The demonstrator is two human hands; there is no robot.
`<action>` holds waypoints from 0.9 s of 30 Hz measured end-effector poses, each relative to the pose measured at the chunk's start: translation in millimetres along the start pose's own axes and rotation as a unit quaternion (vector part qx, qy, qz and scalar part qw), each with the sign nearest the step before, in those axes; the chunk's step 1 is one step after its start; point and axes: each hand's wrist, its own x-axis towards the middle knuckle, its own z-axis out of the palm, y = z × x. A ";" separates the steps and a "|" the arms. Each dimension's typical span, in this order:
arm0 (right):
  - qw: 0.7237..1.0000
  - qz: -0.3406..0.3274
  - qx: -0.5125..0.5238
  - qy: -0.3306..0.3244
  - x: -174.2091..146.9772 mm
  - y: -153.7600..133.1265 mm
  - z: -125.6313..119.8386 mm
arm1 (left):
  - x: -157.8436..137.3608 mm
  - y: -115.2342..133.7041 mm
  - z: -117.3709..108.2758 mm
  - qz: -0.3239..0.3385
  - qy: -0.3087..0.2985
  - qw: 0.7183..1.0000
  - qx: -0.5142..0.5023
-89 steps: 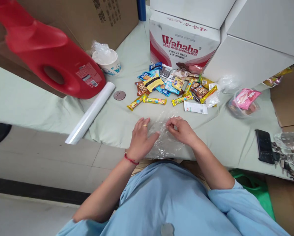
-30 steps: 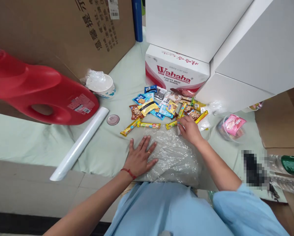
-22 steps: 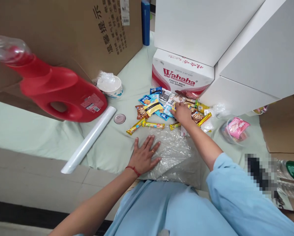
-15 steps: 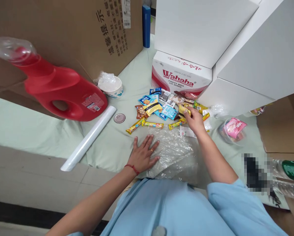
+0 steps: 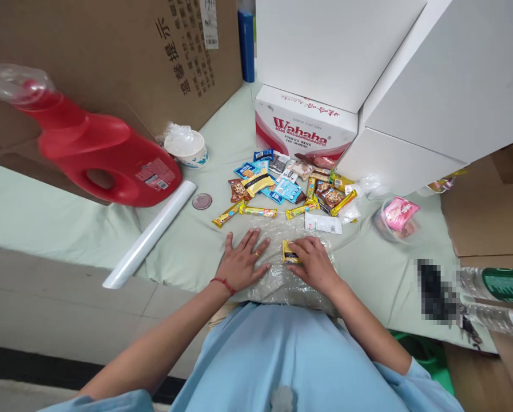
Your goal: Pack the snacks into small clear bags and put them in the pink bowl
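Note:
Fingers spread, my left hand lies flat on the left part of a clear plastic bag at the front of the table. Over the middle of that bag, my right hand grips a small yellow snack packet with a dark band; my fingers hide its right end. Just beyond both hands lies a loose pile of wrapped snacks, among them a yellow packet, a light blue packet and a brown cookie packet. A white packet rests at the bag's far edge.
A red detergent bottle, a white roll, a round lid and a paper bowl are to the left. Behind the snacks stands a Wahaha box. To the right are a plastic tub and bottles.
My right hand has brought the yellow snack packet from the pile toward me, down onto the clear bag. My left hand stays flat on the bag. The view has shifted slightly.

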 end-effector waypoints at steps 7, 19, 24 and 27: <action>0.998 -0.026 0.002 -0.051 8.2 10.1 -3.8 | 0.2 -0.7 0.2 0.002 0.006 1.000 -0.005; 0.990 0.051 -0.128 -0.004 180.7 49.5 -16.7 | -0.6 -0.9 0.8 0.001 0.013 1.000 -0.006; 0.991 0.054 -0.097 0.069 179.1 60.2 -27.9 | 0.7 -1.2 1.0 0.003 0.023 0.999 -0.025; 0.991 0.049 -0.001 0.126 140.5 61.5 -42.0 | 1.8 -0.9 1.6 0.000 0.029 0.999 -0.041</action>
